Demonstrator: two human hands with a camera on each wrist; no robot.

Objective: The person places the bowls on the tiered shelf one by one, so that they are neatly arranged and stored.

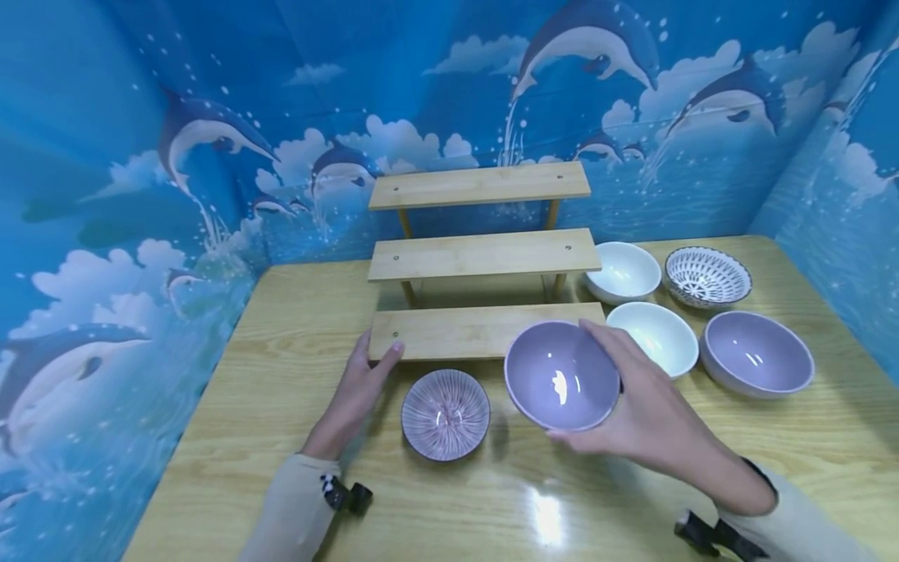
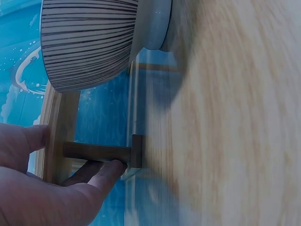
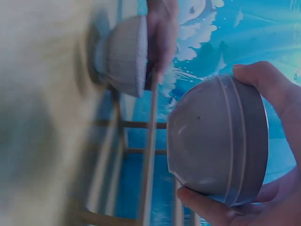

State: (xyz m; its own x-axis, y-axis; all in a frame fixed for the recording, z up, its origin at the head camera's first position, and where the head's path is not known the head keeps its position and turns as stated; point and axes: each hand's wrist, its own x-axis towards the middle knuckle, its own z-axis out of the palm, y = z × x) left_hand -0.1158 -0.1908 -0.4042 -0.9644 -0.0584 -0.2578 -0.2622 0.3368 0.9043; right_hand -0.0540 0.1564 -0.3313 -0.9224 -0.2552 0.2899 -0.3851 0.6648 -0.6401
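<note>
The right hand (image 1: 653, 414) grips a glossy lilac bowl (image 1: 562, 376), fingers curled round its rim and underside, lifted and tilted just in front of the three-tier wooden step shelf (image 1: 481, 254); the bowl holds nothing. The left hand (image 1: 358, 390) rests on the shelf's lowest plank at its left end, thumb on top, fingers curled under. A ribbed, striped bowl (image 1: 445, 414) sits on the table (image 1: 267, 406) before the shelf. Right of the shelf stand two white bowls (image 1: 625, 272), a patterned bowl (image 1: 707, 276) and another lilac bowl (image 1: 757, 353), all bare inside.
</note>
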